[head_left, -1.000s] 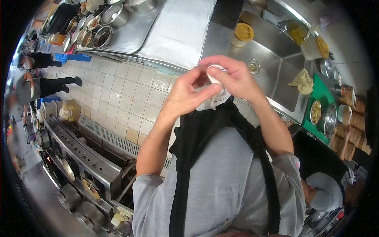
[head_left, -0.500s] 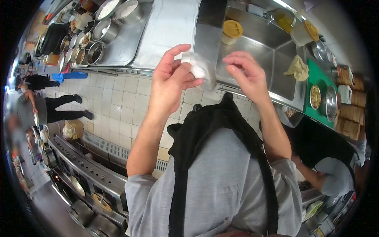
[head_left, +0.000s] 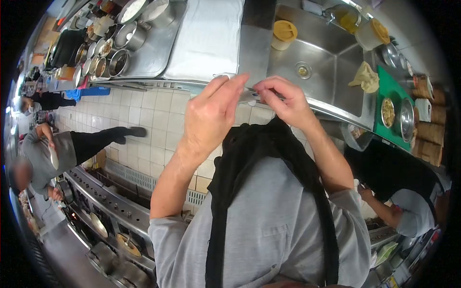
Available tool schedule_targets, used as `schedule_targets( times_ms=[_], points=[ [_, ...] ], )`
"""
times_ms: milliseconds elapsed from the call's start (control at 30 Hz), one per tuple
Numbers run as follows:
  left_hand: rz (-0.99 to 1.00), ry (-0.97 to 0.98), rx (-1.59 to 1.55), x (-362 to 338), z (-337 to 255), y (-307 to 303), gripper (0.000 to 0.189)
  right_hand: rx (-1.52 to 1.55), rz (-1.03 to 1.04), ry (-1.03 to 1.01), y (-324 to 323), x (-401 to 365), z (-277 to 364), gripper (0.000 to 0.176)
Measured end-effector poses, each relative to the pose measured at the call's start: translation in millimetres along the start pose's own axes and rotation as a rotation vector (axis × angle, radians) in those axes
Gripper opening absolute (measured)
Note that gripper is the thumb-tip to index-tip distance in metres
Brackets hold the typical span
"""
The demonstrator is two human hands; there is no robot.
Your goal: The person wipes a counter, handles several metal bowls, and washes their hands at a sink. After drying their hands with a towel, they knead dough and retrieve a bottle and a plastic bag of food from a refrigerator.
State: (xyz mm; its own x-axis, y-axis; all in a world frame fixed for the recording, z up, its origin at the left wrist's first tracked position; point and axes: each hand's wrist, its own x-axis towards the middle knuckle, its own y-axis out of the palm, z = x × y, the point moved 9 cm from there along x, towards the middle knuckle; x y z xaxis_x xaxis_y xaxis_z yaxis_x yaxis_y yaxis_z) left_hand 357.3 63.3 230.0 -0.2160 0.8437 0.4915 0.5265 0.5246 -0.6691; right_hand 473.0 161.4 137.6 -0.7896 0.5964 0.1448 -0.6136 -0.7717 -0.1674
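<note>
A thin, whitish, partly see-through piece (head_left: 248, 98), perhaps plastic or cloth, shows between my hands. Most of it is hidden behind my left hand (head_left: 212, 113), whose fingers are bent together on it, with the back of the hand toward me. Close on its right is my right hand (head_left: 287, 102), thumb and index finger pinched at the edge of the same piece. Both hands are raised in front of the counter edge, above the tiled floor. Beyond the left hand lies a white cloth (head_left: 206, 38), flat on the counter.
The steel sink (head_left: 331, 67) is at right, with a yellow-lidded tub (head_left: 284, 34) at its left side. A green board (head_left: 393, 108) carries bowls. Steel pots (head_left: 128, 37) stand at left. One co-worker (head_left: 57, 149) is by the stove (head_left: 110, 206), another (head_left: 408, 211) at right.
My left hand has turned its back toward me and covers most of the whitish piece. My right hand has come left to it and pinched. The co-worker at left has shifted.
</note>
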Motion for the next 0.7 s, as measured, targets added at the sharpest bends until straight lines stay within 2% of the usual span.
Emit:
schedule_targets(
  times_ms=[67,100,200,267,367,400,467,500,533,600,633,700],
  points=[
    [0.014,-0.034,0.067,-1.4,6.3,-1.7,0.022,-0.069,0.004,-0.144,5.6,6.5,10.8,0.019],
    [0.009,-0.044,0.078,-0.6,5.8,-3.8,0.022,-0.062,0.017,-0.148,11.0,9.6,12.2,0.019],
    [0.032,-0.035,0.023,4.2,-3.1,-6.2,0.021,-0.086,0.036,-0.209,28.0,17.6,17.3,0.022],
    [0.120,-0.135,-0.130,5.1,3.8,4.3,0.022,-0.175,0.078,-0.254,31.0,18.1,12.2,0.025],
    [0.152,-0.127,-0.035,4.0,17.1,3.1,0.022,-0.267,0.152,-0.119,25.6,18.3,-9.7,0.022],
    [0.159,-0.122,-0.044,3.8,22.2,3.0,0.022,-0.271,0.143,-0.111,21.6,17.2,-8.2,0.022],
    [0.192,-0.092,0.182,2.5,30.6,4.2,0.023,-0.205,0.147,-0.095,16.3,17.2,-1.6,0.018],
    [0.237,-0.167,0.156,3.6,36.6,7.4,0.019,-0.210,0.141,-0.093,13.5,16.8,-1.4,0.018],
    [0.236,-0.159,0.151,6.8,35.6,8.0,0.019,-0.212,0.148,-0.074,11.5,17.0,-2.7,0.016],
    [0.096,0.024,0.126,15.8,18.6,-0.7,0.012,-0.220,0.148,-0.054,6.0,16.7,-5.3,0.013],
    [0.096,0.029,0.120,16.0,23.0,2.6,0.012,-0.215,0.159,-0.038,5.0,15.1,-9.5,0.014],
    [0.249,-0.093,-0.352,10.0,43.9,27.0,0.009,-0.214,0.167,-0.024,1.0,13.9,-11.0,0.014]
  ],
)
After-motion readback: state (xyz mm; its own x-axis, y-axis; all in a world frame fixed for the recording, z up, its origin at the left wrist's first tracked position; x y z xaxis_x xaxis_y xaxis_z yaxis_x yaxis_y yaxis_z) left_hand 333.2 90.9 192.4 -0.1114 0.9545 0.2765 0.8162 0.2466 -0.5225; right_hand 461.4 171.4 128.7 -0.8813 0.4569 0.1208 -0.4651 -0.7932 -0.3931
